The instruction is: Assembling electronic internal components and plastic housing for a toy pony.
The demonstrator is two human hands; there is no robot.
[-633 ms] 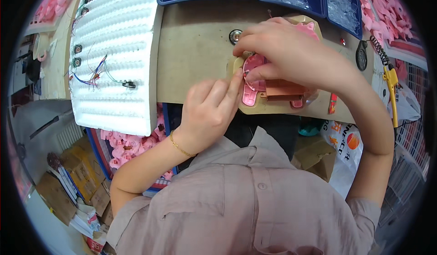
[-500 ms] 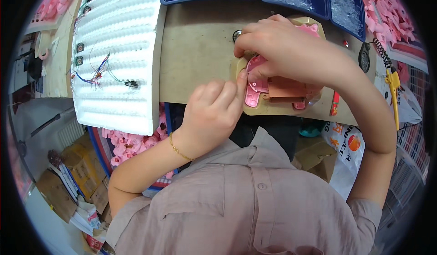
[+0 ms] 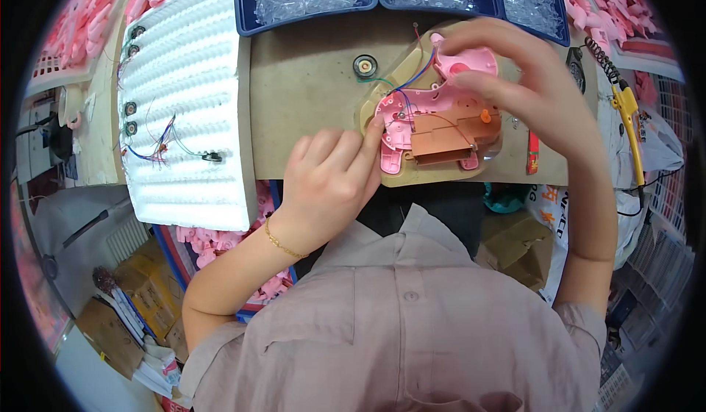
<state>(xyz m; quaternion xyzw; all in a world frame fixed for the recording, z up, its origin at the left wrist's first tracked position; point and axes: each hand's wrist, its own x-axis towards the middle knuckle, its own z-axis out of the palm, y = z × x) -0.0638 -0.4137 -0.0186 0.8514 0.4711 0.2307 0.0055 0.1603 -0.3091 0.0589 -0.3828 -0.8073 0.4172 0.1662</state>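
A pink plastic toy shell half (image 3: 435,100) lies in a tan holder (image 3: 365,108) on the table, a copper-brown battery box (image 3: 446,130) in its lower part. Blue, red and green wires cross the shell's upper left. My left hand (image 3: 333,168) has its fingers curled, one finger stretched against the shell's left edge; its thumb is hidden. Over the shell's upper right, my right hand (image 3: 526,70) is spread, thumb and fingers apart, slightly blurred, with nothing seen between them. Left of the holder sits a small round speaker (image 3: 365,66) with a green wire.
White ridged foam (image 3: 193,118) at left bears several small speakers and wires. Blue bins (image 3: 309,19) of clear plastic pieces line the back. Heaped pink parts (image 3: 607,4) stand far right, near a yellow-handled tool (image 3: 626,110) on a coiled cord. A red stick (image 3: 533,152) lies right of the holder.
My right hand has lifted off the shell and opened, moving up and right, uncovering the wires and battery box. My left hand stays at the shell's left edge. The whole view has shifted slightly.
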